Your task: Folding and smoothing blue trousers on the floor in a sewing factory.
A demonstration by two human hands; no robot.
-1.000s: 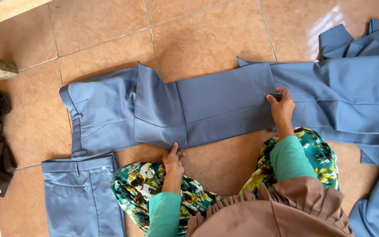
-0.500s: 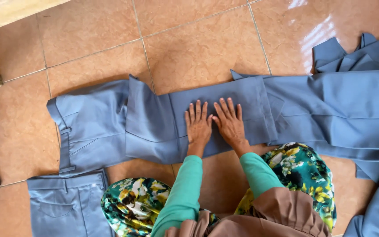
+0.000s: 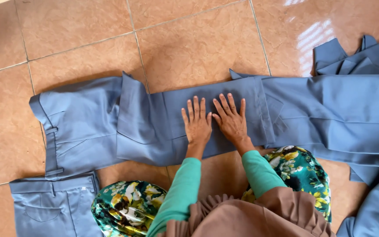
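Second pair of blue trousers (image 3: 53,206) at lower left on the tiled floor (image 3: 198,39). Folded blue trousers (image 3: 110,123) stretched across the floor, waistband left. Left hand (image 3: 197,125) flat on them, fingers spread, gripping nothing; right hand (image 3: 231,120) just beside, likewise flat. More blue garments (image 3: 356,59) piled at right.

Both hands (image 3: 216,120) lie flat, side by side, on the folded trousers (image 3: 154,125) spread across the floor (image 3: 198,44); second trousers (image 3: 51,204) lie nearer, to their left

Green long sleeves (image 3: 178,193), floral green skirt (image 3: 126,206), ruffled brown garment (image 3: 251,215), bare fingers (image 3: 196,107)
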